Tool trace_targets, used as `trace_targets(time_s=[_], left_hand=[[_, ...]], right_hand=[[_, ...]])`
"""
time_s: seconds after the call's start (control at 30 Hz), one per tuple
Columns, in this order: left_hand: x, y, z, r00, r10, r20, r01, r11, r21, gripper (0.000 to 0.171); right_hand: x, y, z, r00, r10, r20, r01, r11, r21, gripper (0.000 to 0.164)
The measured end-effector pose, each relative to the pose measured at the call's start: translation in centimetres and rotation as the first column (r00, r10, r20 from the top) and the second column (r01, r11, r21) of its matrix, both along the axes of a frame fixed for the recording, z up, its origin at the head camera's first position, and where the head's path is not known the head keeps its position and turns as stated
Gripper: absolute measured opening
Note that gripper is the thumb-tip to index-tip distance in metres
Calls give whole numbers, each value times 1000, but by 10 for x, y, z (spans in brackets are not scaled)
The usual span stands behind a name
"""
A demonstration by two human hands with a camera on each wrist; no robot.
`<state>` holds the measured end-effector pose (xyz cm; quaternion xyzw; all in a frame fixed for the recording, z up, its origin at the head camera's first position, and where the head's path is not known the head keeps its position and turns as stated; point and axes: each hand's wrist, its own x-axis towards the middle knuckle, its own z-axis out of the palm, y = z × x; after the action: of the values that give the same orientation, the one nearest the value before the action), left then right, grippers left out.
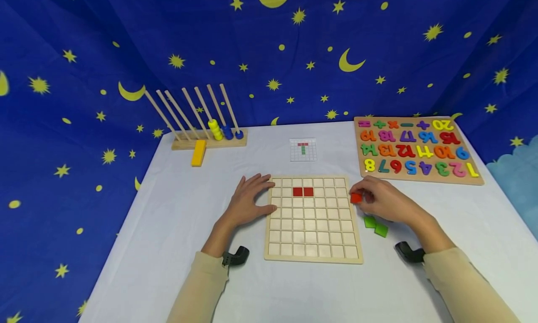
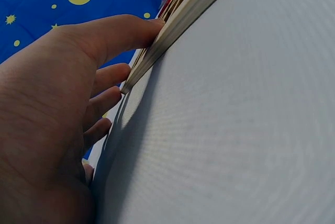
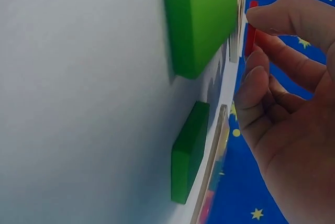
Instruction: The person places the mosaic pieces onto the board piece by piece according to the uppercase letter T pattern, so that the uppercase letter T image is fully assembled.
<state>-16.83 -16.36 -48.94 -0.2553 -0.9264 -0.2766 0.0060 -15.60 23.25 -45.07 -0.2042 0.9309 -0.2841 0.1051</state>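
A wooden grid board (image 1: 311, 225) lies on the white table, with two red square tiles (image 1: 303, 192) side by side in its second row. My left hand (image 1: 249, 202) rests at the board's left edge, thumb and fingertips spread along the rim. Between thumb and fingers, my right hand (image 1: 384, 199) pinches another red tile (image 3: 252, 29) just off the board's right edge. Two green tiles (image 1: 375, 226) lie on the cloth close below that hand, their corners nearly meeting. Behind the board is a small pattern card (image 1: 303, 150) with a red and green T on a grid.
A wooden number puzzle (image 1: 416, 150) with colourful digits stands at the back right. At the back left is a peg abacus (image 1: 210, 143) with yellow and blue beads, and a yellow block (image 1: 198, 153) before it. A starry blue curtain (image 1: 260, 66) hangs behind the table.
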Motion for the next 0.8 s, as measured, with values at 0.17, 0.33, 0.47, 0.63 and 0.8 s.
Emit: trace_targets(time_s=[0.17, 0.33, 0.47, 0.63, 0.8], left_hand=[[0, -1, -1, 1000, -2, -4, 2, 1000, 7, 66], [-1, -1, -2, 1000, -8, -10, 8, 1000, 12, 66], [-1, -1, -3, 1000, -11, -11, 11, 1000, 6, 66], [-1, -1, -2, 1000, -1, 5, 1, 1000, -2, 67], [0, 0, -1, 1000, -1, 1, 1, 1000, -2, 66]], right_hand=[[-2, -5, 0, 1000, 10, 4, -10, 1000, -4, 33], [-5, -7, -1, 1000, 25, -7, -25, 1000, -5, 32], [-6, -9, -1, 1000, 29, 0, -29, 999, -15, 32], [-8, -14, 0, 999, 35, 3, -35, 999, -16, 33], [-9, -20, 1, 999, 35, 7, -35, 999, -11, 32]])
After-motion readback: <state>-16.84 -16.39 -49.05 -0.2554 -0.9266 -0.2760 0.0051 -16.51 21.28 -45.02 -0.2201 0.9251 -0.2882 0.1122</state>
